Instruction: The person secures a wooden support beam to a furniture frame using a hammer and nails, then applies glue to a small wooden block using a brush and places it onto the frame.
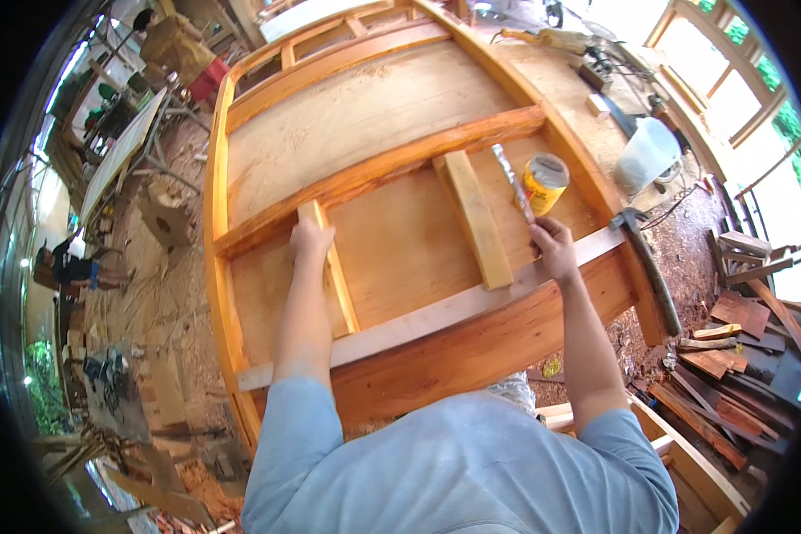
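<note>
A large orange-stained wooden frame (376, 169) with panels lies in front of me. My left hand (311, 238) is closed round the upper end of a narrow wooden slat (339, 283) that stands in the near bay. In my right hand (554, 248) is a slim silver stick (511, 178), pinched near its lower end; its exact kind is unclear. Beside the stick stands a yellow can (545, 181) with a grey lid. A loose wood block (473, 218) lies between my hands. Across the near bay runs a pale wooden strip (436, 311).
A hammer (651, 283) rests over the frame's right edge. Further right are a translucent bucket (647, 155), power tool cords and a pile of scrap boards (730, 356). Another person (173, 49) is at the far left, and one more person (78, 267) is at the left.
</note>
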